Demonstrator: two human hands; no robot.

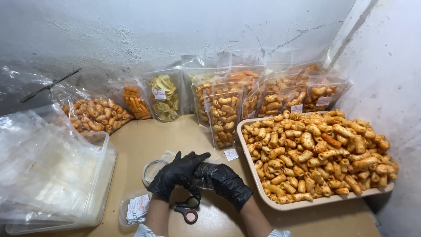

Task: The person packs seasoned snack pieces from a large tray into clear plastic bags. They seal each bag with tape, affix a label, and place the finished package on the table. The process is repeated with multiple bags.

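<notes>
Both my hands wear black gloves and meet low in the middle of the head view. My left hand and my right hand are together closed on a clear plastic pouch, which is hard to make out between the fingers. Under my left hand lies a round clear lid or tape roll. Red-handled scissors lie on the beige table just below my hands. A small sticker label lies on the table above my right hand.
A beige tray heaped with orange curled snacks stands at the right. Several filled clear snack pouches lean along the back wall. A clear tub with plastic bags stands left; a small box of labels is near it.
</notes>
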